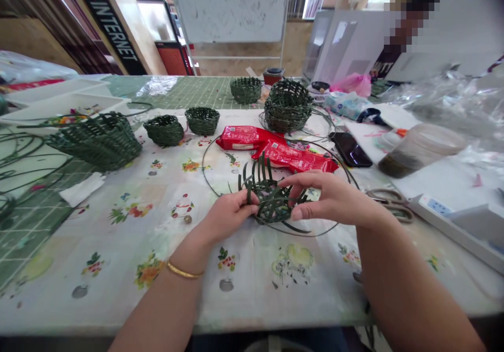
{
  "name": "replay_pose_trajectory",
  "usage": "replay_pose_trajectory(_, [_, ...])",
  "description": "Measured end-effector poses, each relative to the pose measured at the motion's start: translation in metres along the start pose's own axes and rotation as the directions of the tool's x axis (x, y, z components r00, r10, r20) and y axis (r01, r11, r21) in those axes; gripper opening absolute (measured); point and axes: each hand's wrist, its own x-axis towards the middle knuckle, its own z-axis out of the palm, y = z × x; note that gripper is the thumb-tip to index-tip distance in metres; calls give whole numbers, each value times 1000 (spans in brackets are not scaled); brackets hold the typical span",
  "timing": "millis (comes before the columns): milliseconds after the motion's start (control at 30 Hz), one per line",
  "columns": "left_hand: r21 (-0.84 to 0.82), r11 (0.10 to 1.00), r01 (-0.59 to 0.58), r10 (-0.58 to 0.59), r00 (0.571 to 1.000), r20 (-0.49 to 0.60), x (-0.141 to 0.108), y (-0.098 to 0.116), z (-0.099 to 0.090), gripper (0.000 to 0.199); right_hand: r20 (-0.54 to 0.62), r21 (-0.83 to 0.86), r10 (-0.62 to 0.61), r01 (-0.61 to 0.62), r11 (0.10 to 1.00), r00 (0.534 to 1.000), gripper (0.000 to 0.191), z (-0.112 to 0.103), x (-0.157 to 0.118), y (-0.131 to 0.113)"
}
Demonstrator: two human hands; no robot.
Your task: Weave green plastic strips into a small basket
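Note:
A small, half-woven dark green basket sits on the tablecloth in front of me, its loose strips sticking up and outward. My left hand pinches the basket's left edge between thumb and fingers. On the other side my right hand reaches over the basket, thumb and fingers apart, with the fingertips at its right edge; a firm grip does not show. A long thin green strand loops widely around the basket over the cloth. Just behind lie two shiny red packets.
Finished green baskets stand at the left and at the back. Right of my hands are scissors, a black phone, a plastic jar and a white power strip. Another person is at the upper right.

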Motion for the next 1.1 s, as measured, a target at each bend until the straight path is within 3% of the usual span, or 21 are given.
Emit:
replay_pose_trajectory(100, [58,998,-3,3,1000,-3,0,3,0,8,-87,-224,-1,-18,975,996,36,10,2,-4])
replay_pose_trajectory(200, [129,992,-5,7,1000,-9,0,6,1,7,-280,-555,-94,-81,828,955,30,28,6,-14])
replay_pose_trajectory(267, [164,986,-8,11,1000,-17,1,7,2,7,-352,-667,-169,-120,736,921,23,39,9,-19])
replay_pose_trajectory(333, [177,984,-5,11,999,-35,1,8,3,6,-392,-695,-227,-125,708,892,15,44,11,-21])
replay_pose_trajectory(467, [129,992,5,3,998,-58,0,8,3,7,-405,-641,-270,-61,765,874,8,40,13,-16])
replay_pose_trajectory(600, [85,996,6,-2,999,-48,1,9,5,5,-372,-550,-291,43,834,882,29,31,8,-16])
replay_pose_trajectory(767, [152,988,7,1,999,-53,3,12,9,4,-176,-365,-206,130,922,963,22,21,4,-17])
replay_pose_trajectory(867, [190,982,1,12,998,-69,3,12,10,5,-139,-205,-152,122,971,979,17,20,7,-16])
replay_pose_trajectory(1000, [145,987,-68,72,997,-23,2,10,9,7,-124,73,-74,83,994,990,27,21,13,-15])
replay_pose_trajectory(1100, [113,988,-101,102,995,-5,1,9,7,8,-68,129,-87,95,987,994,32,20,13,-15])
